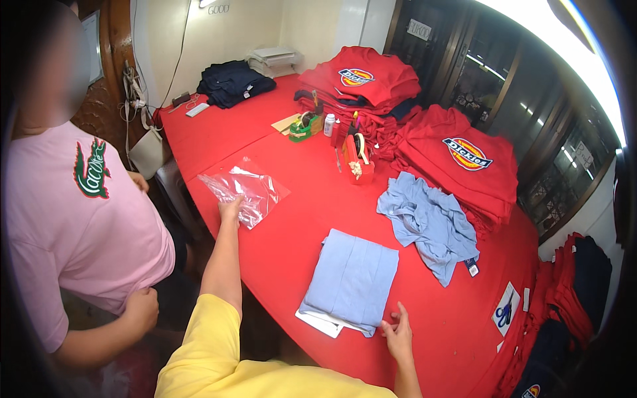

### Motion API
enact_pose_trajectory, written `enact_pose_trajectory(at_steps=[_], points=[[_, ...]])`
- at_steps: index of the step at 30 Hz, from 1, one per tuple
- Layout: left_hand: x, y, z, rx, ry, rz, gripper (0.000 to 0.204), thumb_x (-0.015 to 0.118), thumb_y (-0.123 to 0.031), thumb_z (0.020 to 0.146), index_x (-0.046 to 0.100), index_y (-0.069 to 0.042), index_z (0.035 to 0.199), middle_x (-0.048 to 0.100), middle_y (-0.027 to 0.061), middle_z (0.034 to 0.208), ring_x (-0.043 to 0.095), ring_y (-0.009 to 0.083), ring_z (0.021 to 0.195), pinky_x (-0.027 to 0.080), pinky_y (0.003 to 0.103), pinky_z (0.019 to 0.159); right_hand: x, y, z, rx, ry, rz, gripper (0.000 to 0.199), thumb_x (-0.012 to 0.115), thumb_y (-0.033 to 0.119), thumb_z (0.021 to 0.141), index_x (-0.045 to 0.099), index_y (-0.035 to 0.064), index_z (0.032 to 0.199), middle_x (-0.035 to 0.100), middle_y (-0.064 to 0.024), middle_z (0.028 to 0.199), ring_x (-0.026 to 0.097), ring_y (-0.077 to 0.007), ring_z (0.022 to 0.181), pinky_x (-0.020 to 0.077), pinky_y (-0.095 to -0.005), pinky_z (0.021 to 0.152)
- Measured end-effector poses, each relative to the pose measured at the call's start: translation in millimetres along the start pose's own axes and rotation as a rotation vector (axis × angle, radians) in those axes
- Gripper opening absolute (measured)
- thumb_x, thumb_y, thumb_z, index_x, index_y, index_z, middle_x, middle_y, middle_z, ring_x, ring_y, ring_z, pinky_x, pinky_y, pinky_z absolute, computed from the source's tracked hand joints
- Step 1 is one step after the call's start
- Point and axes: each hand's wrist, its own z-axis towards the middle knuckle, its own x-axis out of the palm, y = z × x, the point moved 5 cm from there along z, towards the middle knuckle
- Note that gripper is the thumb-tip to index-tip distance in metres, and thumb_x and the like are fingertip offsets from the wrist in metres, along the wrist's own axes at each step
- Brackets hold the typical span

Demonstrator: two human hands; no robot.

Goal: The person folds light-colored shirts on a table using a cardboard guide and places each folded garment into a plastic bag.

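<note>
Stretched out to the far left, my left hand (230,209) has its fingers closed on the near edge of a clear plastic bag (255,189), which lies crinkled on the red tabletop. In front of me is a light blue folded garment (352,275), squared into a neat stack, with a white sheet (318,324) poking out under its near left edge. My right hand (398,336) is beside the garment's lower right corner, fingers apart and holding nothing. Whether a fingertip touches the cloth is hard to tell.
A crumpled blue garment (428,222) lies right of the folded one. Beyond are red shirt piles (458,156), a tape dispenser (305,126) and a red holder (358,166). Blue-handled scissors (505,314) lie at right. Another person in a pink shirt (99,219) stands at left.
</note>
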Motion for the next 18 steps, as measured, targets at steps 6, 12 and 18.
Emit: enact_pose_trajectory(at_steps=[6,12,18], points=[[14.5,-42.7,-40.1,0.046,-0.346,0.941,0.101,0.073,-0.055,0.077,0.026,0.004,0.145,0.036,0.0243,0.147,0.038,0.0388,0.134,0.035,0.051,0.107,11.8,13.7,3.4,-0.153,0.017,-0.216,0.063,0.068,0.007,0.084,0.042,0.0051,0.141,0.047,-0.0190,0.129,0.060,-0.0242,0.090,0.0516,-0.0340,0.079],[46.3,-44.2,-171.8,0.645,0.377,0.759,0.050,0.066,-0.029,0.088,0.056,0.000,0.127,0.060,0.0175,0.125,0.058,0.0329,0.115,0.046,0.041,0.097,14.1,43.2,53.7,-0.545,-0.222,-0.560,0.052,0.063,0.016,0.089,0.046,0.0081,0.138,0.039,-0.0183,0.145,0.037,-0.0381,0.133,0.0308,-0.0495,0.109],[58.8,8.9,-341.1,0.888,1.225,1.132,0.060,0.074,-0.033,0.079,0.056,-0.017,0.133,0.047,0.0073,0.144,0.039,0.0303,0.134,0.026,0.049,0.113,98.0,63.7,87.8,-0.622,-0.216,-0.859,0.065,0.056,0.045,0.091,0.038,0.0186,0.148,0.021,-0.0150,0.158,0.015,-0.0400,0.145,0.0066,-0.0682,0.110]])
